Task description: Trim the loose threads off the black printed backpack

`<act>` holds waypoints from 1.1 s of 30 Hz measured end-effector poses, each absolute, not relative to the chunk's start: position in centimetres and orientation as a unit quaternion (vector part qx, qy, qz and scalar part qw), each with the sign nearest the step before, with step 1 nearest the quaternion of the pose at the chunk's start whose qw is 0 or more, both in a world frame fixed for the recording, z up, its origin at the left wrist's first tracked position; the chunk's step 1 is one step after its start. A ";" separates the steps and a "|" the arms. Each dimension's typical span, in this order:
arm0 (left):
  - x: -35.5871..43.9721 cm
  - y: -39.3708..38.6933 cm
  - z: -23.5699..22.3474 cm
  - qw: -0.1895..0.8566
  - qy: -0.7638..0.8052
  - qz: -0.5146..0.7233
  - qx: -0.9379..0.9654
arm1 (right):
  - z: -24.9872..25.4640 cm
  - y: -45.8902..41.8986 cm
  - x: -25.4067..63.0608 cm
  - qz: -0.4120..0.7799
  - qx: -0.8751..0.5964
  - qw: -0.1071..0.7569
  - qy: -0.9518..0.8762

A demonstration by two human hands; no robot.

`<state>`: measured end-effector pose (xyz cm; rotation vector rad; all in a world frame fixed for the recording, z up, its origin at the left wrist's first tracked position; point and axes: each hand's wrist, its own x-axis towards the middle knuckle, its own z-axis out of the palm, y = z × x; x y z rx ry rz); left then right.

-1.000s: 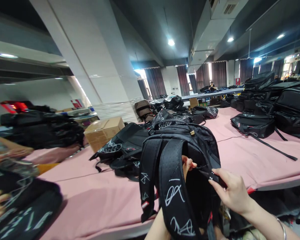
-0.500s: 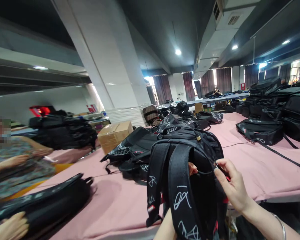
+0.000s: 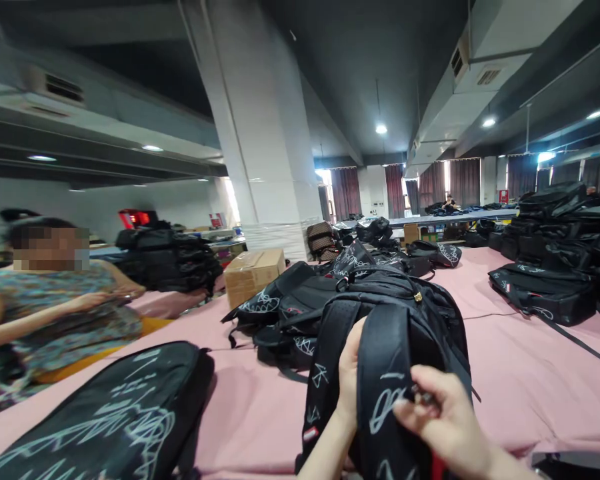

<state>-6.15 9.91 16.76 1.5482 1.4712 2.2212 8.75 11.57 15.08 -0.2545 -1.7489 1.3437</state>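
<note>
A black backpack [image 3: 443, 333] with white line drawings stands upright in front of me, its shoulder straps facing me. My left hand [image 3: 350, 377] curls round one shoulder strap [image 3: 383, 353], its fingertips hidden behind it. Close against that strap's other edge, my right hand [image 3: 447, 417] pinches a small dark metal tool [image 3: 425, 398], blurred and partly covered by the fingers. A gold-coloured tag [image 3: 419, 297] hangs near the top of the backpack. Another black backpack [image 3: 115, 413] with white scribbles lies flat at the left.
Several black bags [image 3: 293, 300] are heaped behind the backpack on the pink-covered table [image 3: 250, 407]. A cardboard box [image 3: 254, 273] stands by the white pillar [image 3: 275, 167]. More bags [image 3: 555, 233] are stacked at right. A co-worker [image 3: 70, 300] sits at left.
My view has swung left. My left hand has come from behind the strap to its near side edge. The right hand with the tool has moved from the backpack's side to the strap.
</note>
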 end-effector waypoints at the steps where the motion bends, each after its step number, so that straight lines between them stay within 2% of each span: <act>1: -6.1 9.8 17.0 0.037 0.465 0.723 0.509 | 15.9 12.5 9.5 0.556 -0.116 0.474 -0.673; 6: -5.7 9.9 17.7 0.022 0.431 0.655 0.620 | 19.7 17.0 12.8 0.635 -0.143 0.555 -0.517; 12: -5.3 9.7 19.4 -0.159 0.413 0.529 0.725 | 19.8 20.3 13.8 0.686 -0.133 0.568 -0.435; 16: -6.0 9.2 21.4 -0.162 0.391 0.396 0.815 | 19.5 20.7 14.2 0.701 -0.131 0.555 -0.429; 20: -7.0 10.3 23.3 -0.176 0.449 0.445 0.755 | 19.5 20.6 14.4 0.709 -0.133 0.542 -0.431; 22: -7.1 11.5 24.1 -0.167 0.463 0.420 0.762 | 19.5 20.7 14.4 0.701 -0.143 0.542 -0.441; 26: -6.9 14.7 24.9 -0.109 0.450 0.359 0.810 | 19.6 20.9 14.9 0.623 -0.205 0.550 -0.517; 31: -6.4 17.7 24.9 -0.011 0.500 0.395 0.770 | 18.4 16.4 14.3 0.311 -0.318 0.684 -0.578; 33: -6.3 18.4 25.0 0.020 0.523 0.391 0.757 | 17.4 13.8 13.1 0.318 -0.294 0.657 -0.617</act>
